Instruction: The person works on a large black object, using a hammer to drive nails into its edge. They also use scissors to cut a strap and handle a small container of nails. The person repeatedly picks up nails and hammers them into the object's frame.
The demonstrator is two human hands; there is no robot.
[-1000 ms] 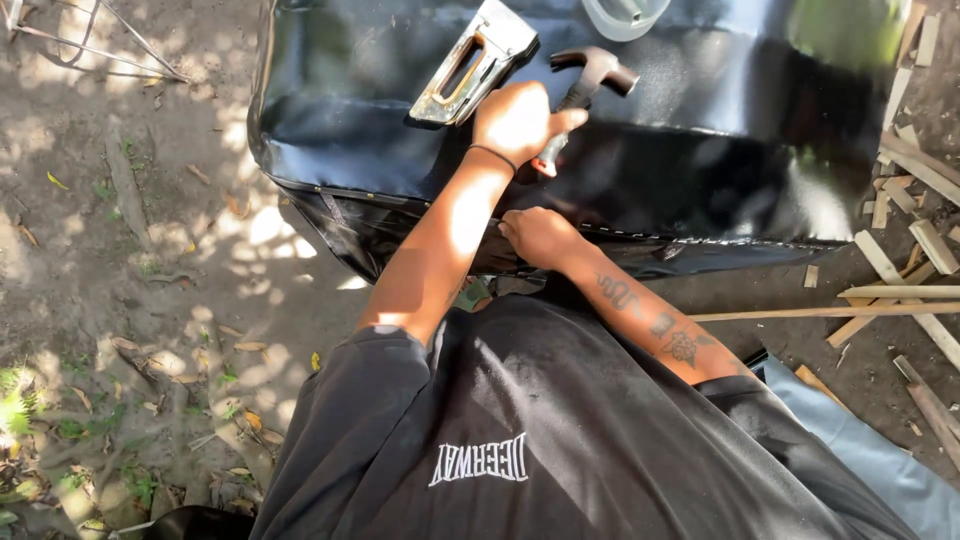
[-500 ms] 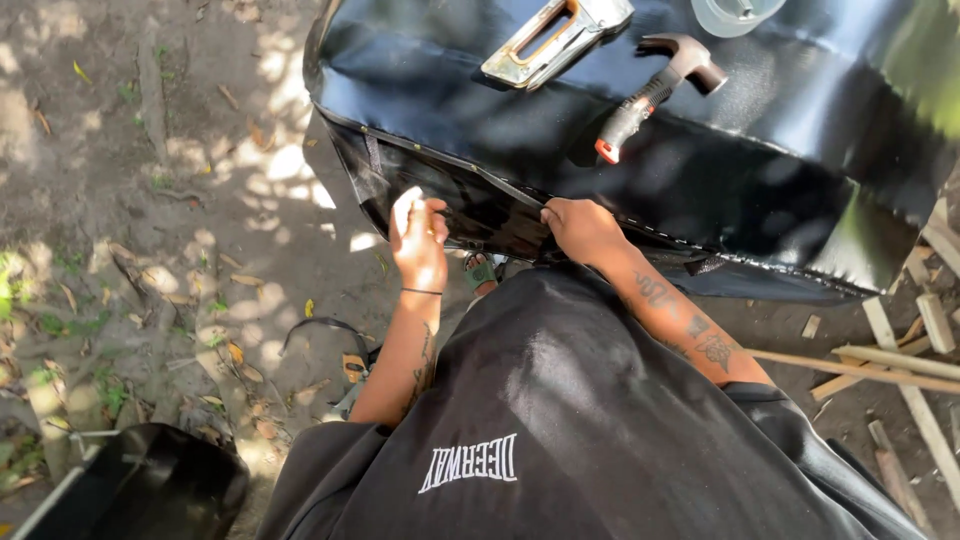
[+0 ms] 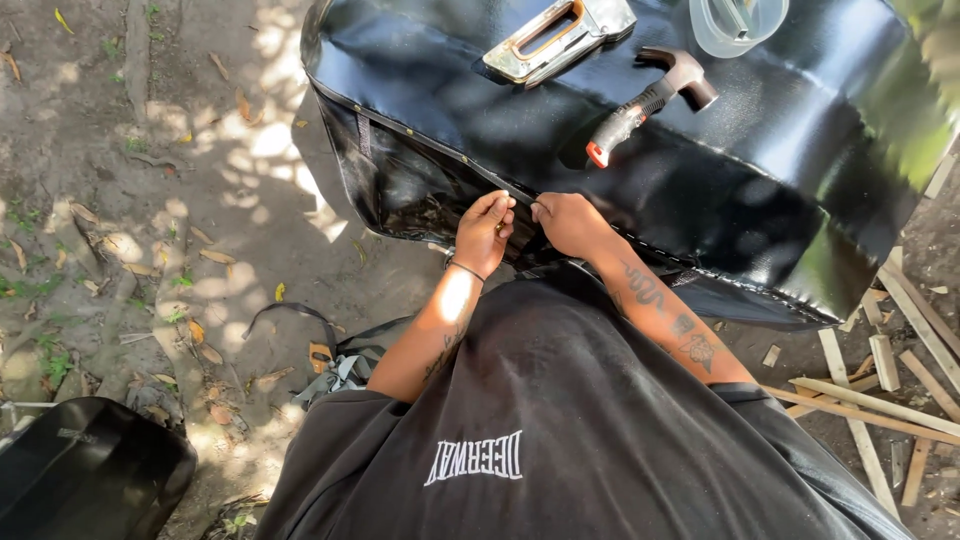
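Observation:
A large block wrapped in shiny black vinyl (image 3: 700, 170) lies on the ground in front of me. My left hand (image 3: 485, 232), with a thin band at the wrist, pinches the vinyl's near edge. My right hand (image 3: 565, 222) grips the same edge right beside it, fingertips almost touching the left. A row of small tacks runs along that seam. On top of the vinyl lie a metal staple gun (image 3: 555, 35) and a black-handled hammer (image 3: 650, 100) with a red butt, both beyond my hands.
A clear plastic tub (image 3: 735, 22) stands at the vinyl's far edge. Wooden slats (image 3: 880, 390) lie scattered on the right. A black bag (image 3: 85, 470) sits at the lower left, and straps with a small handsaw (image 3: 325, 355) lie on the dirt near my left elbow.
My left hand came off the top of the vinyl near the hammer, dropped to the near edge, and now sits next to my right hand. The right hand stayed on the seam.

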